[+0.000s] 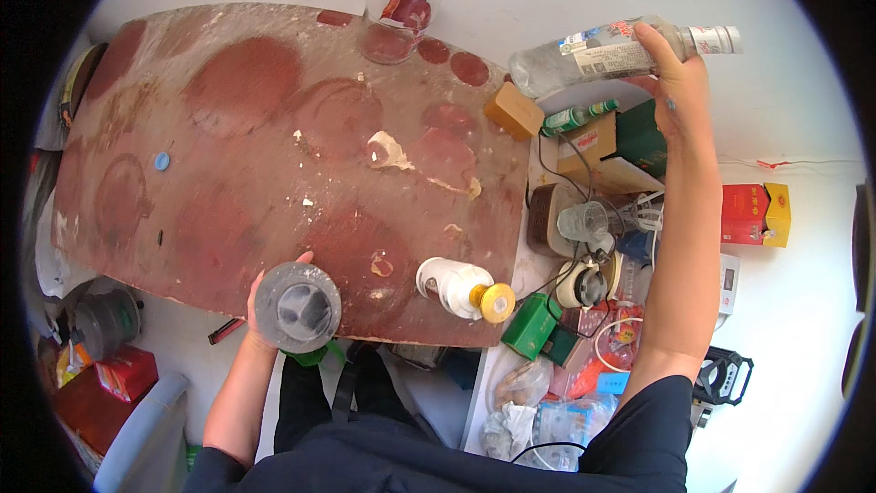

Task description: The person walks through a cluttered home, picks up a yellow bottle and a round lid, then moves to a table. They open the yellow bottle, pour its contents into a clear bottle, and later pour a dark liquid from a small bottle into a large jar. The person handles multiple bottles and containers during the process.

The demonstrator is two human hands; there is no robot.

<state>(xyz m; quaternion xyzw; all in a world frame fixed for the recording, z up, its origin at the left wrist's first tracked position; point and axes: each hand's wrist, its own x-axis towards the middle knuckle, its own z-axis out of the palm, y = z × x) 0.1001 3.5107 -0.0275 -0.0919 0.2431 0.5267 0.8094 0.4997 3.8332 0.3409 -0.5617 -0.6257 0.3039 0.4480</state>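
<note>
My right hand (pixel 679 92), held out over the right side, grips a clear glass bottle (pixel 616 55) around its upper body. The bottle lies nearly level in the air, its pale cap pointing right; printing covers its side. Near the front edge of the worn red-brown table (pixel 239 178), my left hand (pixel 254 315) is wrapped around a dusty round container (pixel 298 307), seen end-on. Most of those fingers are hidden behind it. A white bottle with a gold cap (pixel 455 287) stands at the table's front right. Toward the back edge is a large clear glass vessel (pixel 390 44) with a red label.
A blue bottle cap (pixel 161 161) lies on the table's left. At the right edge sits a tan block (pixel 513 111). The side surface holds a green bottle (pixel 579 118), a drinking glass (pixel 582 221), cables, boxes and plastic bags. A grey-blue chair (pixel 144 431) stands front left.
</note>
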